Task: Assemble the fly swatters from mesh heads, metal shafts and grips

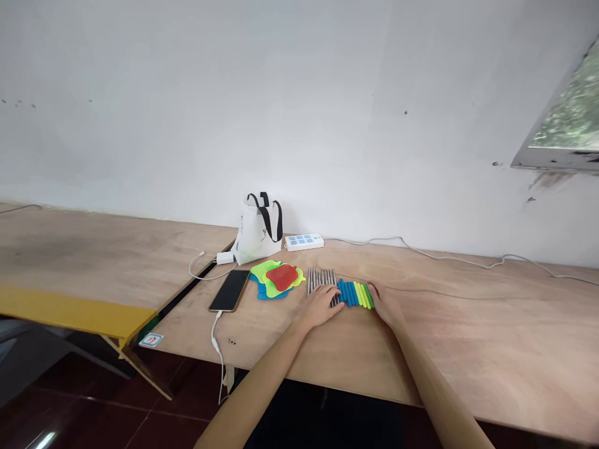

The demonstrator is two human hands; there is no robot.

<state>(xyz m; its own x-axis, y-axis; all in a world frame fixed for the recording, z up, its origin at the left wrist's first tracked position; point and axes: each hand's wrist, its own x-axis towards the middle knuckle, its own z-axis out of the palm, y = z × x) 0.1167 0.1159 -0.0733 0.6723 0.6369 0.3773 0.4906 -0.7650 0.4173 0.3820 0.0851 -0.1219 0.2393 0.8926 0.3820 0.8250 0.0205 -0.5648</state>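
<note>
A row of thin metal rods with blue and green handles (354, 293) lies side by side on the wooden table (491, 349); their bare metal ends (321, 277) point away from me. My left hand (320, 307) rests flat on the metal part of the row, fingers stretched out. At the green end of the row my right hand (384, 304) touches the handles, fingers extended and close together. Just left of the rods lies a pile of mesh pieces (277, 278) in yellow-green, blue and red.
A dark phone (229, 290) with a white cable lies left of the mesh pile. A white tote bag (258, 231), a small charger (225, 257) and a power strip (304, 242) stand near the wall. A second table with a yellow edge (75, 312) adjoins on the left.
</note>
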